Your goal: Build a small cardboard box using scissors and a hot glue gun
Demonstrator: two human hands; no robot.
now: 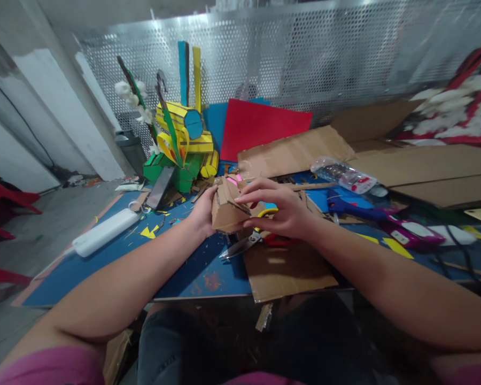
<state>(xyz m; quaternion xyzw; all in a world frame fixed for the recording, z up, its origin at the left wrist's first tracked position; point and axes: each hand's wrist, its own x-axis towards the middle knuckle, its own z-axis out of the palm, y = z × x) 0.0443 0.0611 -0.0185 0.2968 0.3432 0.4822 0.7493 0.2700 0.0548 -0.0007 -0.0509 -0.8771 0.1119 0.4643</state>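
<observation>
My left hand point(203, 214) grips the left side of a small folded cardboard piece point(226, 209) held above the blue table top point(184, 267). My right hand point(282, 208) lies over the piece's right side, fingers stretched across its top edge and pressing on it. Pink and blue paper bits show just behind the piece. Under my right hand lie scissors point(248, 241) with red and yellow handles, blades pointing left. A flat cardboard sheet point(284, 270) lies below them at the table's front edge.
A colourful paper model point(182, 141) in yellow, green and blue stands at the back left, with a red sheet point(260, 125) behind. Large cardboard sheets point(404, 160) cover the right. A white case point(104, 231), a glue gun point(356, 207) and paper scraps lie about.
</observation>
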